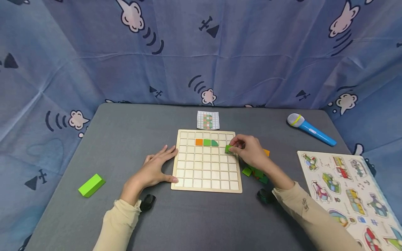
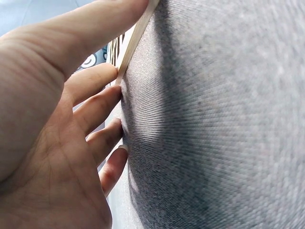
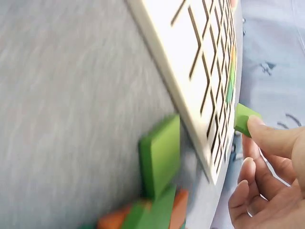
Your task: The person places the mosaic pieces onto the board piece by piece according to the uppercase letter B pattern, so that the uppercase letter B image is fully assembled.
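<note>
A wooden grid board (image 1: 206, 165) lies on the grey table. In one of its upper rows sit an orange square tile (image 1: 199, 142), a green square tile (image 1: 207, 142) and a teal quarter-round tile (image 1: 214, 143), side by side. My left hand (image 1: 154, 169) rests at the board's left edge, fingers spread, thumb at the lower corner and fingertips higher up. Between thumb and fingers, my right hand (image 1: 249, 150) pinches another green square tile (image 3: 243, 119), tilted over the board's right side. Loose tiles (image 3: 162, 155), green and orange, lie in a pile beside the board, partly hidden under my right forearm.
Behind the board lies a small card (image 1: 201, 122) printed with a coloured grid pattern. A green block (image 1: 91, 185) is at the left. On the right are a blue toy microphone (image 1: 314, 130) and a picture puzzle board (image 1: 342, 190). A blue patterned curtain (image 1: 188, 45) hangs behind the table.
</note>
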A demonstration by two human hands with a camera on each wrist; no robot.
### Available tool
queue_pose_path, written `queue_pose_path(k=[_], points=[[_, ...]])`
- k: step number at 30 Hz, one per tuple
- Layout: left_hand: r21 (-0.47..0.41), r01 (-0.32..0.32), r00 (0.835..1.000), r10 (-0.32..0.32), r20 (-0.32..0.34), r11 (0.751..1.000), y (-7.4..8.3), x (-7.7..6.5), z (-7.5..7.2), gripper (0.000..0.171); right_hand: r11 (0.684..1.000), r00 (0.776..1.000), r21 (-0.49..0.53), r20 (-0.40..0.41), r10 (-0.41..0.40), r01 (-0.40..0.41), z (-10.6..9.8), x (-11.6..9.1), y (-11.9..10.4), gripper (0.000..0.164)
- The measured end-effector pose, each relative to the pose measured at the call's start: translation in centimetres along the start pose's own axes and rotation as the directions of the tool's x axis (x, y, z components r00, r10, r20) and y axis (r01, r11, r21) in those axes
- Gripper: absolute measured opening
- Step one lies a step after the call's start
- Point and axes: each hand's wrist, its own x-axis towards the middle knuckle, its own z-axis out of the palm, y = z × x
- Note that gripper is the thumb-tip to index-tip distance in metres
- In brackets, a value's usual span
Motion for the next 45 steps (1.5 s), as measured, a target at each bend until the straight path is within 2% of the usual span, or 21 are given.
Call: queue_pose_path(k=[8, 20, 29, 32, 38, 45], points=[[0.005, 0.01, 1.0, -0.01, 0.007, 1.0, 0.0, 0.0, 0.0, 0.108, 0.998, 0.997, 0.052, 0.061, -0.042, 0.039, 2.8, 1.3, -2.4, 0.006], [0.012, -0.001, 1.0, 0.001, 0.013, 1.0, 0.3, 0.0, -0.1, 0.107, 0.995, 0.997, 0.096, 0.077, -0.016, 0.009, 6.3, 4.1, -4.9, 0.008], [0.008, 0.007, 1.0, -0.007, 0.014, 1.0, 0.2, 0.0, 0.0, 0.107, 0.997, 0.99, 0.081, 0.141, -0.03, 0.018, 6.7, 4.6, -5.0, 0.007], [0.005, 0.008, 1.0, -0.008, 0.012, 1.0, 0.1, 0.0, 0.0, 0.107, 0.998, 0.99, 0.065, 0.139, -0.03, 0.021, 6.7, 4.7, -5.2, 0.007], [0.0, 0.006, 1.0, -0.006, 0.01, 1.0, 0.0, 0.1, -0.1, 0.108, 0.999, 0.992, -0.038, 0.122, -0.013, 0.018, 6.7, 4.6, -5.5, 0.007], [0.001, 0.002, 1.0, -0.002, 0.013, 1.0, 0.0, 0.0, -0.1, 0.107, 0.997, 0.996, -0.075, 0.085, 0.039, -0.032, 6.7, 4.5, -5.6, 0.008]])
